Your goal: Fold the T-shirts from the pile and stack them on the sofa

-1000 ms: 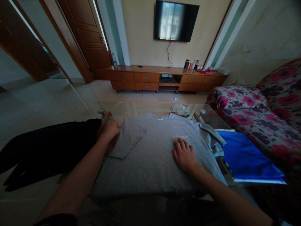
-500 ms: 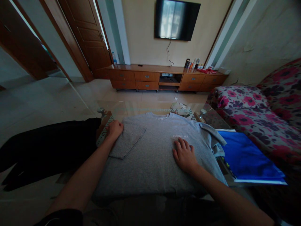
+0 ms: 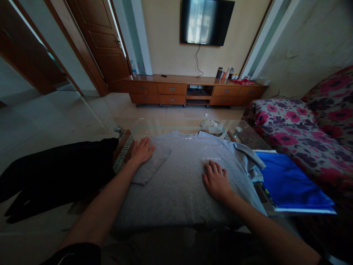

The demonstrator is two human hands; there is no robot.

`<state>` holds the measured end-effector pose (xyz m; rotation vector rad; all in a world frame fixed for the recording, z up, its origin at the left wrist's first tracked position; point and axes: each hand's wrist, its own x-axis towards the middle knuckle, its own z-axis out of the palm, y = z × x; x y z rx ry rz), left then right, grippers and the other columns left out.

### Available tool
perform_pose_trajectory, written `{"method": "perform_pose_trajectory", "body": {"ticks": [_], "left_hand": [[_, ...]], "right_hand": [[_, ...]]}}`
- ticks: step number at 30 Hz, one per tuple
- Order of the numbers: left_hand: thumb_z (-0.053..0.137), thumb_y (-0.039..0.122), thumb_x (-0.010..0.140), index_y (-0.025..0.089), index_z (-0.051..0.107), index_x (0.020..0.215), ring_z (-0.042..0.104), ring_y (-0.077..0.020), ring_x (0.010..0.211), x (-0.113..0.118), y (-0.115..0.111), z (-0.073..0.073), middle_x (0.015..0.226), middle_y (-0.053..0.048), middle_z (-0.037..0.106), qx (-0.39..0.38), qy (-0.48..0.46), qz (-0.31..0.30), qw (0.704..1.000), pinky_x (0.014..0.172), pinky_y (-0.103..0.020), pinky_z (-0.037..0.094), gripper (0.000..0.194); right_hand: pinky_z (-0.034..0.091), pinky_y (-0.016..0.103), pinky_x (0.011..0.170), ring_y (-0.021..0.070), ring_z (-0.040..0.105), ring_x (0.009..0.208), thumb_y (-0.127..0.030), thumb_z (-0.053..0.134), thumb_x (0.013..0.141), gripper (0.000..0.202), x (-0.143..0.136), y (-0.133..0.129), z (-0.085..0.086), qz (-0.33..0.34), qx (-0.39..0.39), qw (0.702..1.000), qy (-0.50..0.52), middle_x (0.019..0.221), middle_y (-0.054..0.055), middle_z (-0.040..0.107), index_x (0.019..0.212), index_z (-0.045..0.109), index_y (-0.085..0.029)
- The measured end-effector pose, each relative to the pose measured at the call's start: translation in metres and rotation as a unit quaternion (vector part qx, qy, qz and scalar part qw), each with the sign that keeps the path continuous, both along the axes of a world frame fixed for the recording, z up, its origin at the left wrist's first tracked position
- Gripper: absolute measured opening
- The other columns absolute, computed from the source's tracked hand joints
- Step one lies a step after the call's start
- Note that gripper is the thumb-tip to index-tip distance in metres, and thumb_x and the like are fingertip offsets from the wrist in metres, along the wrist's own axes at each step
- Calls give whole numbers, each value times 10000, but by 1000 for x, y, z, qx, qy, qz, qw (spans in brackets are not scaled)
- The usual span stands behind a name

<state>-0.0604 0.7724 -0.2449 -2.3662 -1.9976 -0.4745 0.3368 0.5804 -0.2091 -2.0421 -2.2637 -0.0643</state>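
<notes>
A grey T-shirt [image 3: 176, 187] with a small white "ESSENTIALS" print lies spread on a glass table [image 3: 162, 125], its collar pointing away from me. Its left sleeve is folded inward over the body, while the right sleeve hangs out bunched at the side. My left hand [image 3: 142, 151] lies flat with fingers apart on the shirt's left shoulder, at the folded sleeve. Just below the print, my right hand [image 3: 217, 181] rests on the chest with its fingers a little spread. Neither hand grips the cloth.
Black clothing [image 3: 60, 173] lies at the left of the table. On the right is a folded blue cloth [image 3: 295, 182] with white beneath it. A flowered sofa [image 3: 303, 136] stands at the right. Farther off are a wooden TV cabinet [image 3: 172, 90] and a wall television [image 3: 206, 22].
My left hand has opened from a closed grip at the shirt's left edge and moved slightly right and up, now flat on the shoulder. My right hand stays in place.
</notes>
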Motion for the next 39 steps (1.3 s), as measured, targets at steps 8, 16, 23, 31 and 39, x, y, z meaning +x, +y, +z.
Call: {"method": "perform_pose_trajectory", "body": {"ticks": [8,16,23,31,39], "left_hand": [[350,551,1017,150,487,1489,337,-301,1498,28,-27,10,1589,-142,432,-5,35,-98,995,1236,-463,232,635],[362,346,1023,186,712,1101,604,-282,1182,41,-63,26,1160,-149,704,101,16,-80,992,1127,-461,375,393],[415,507,989,136,601,1335,495,-331,1368,17,-97,20,1465,-184,552,55,30,-11,998,1174,-465,329,540],[264,602,1011,167,281,1614,217,-280,1557,-19,-118,-6,1688,-103,233,-47,49,-79,995,1253,-476,194,744],[227,610,1014,186,285,1618,172,-265,1569,-44,-119,-5,1697,-75,203,-44,82,-61,994,1260,-483,144,741]], "right_hand": [[274,545,1116,355,299,1442,-452,319,1035,524,-1,-2,1,0,7,1000,14,1584,157,392,1458,484,-188],[272,557,1112,348,310,1427,-448,338,1028,506,-2,-7,-5,-16,24,999,28,1573,159,403,1435,499,-194],[257,542,1127,338,287,1448,-434,345,1032,500,1,-13,0,-14,19,999,38,1592,149,385,1450,492,-202],[240,543,1150,332,274,1465,-459,331,1042,533,-3,-20,2,-9,8,998,60,1617,131,356,1497,458,-211],[353,527,1054,360,405,1344,-445,387,1002,533,57,4,45,-174,79,977,96,1519,164,414,1477,456,-213]]}}
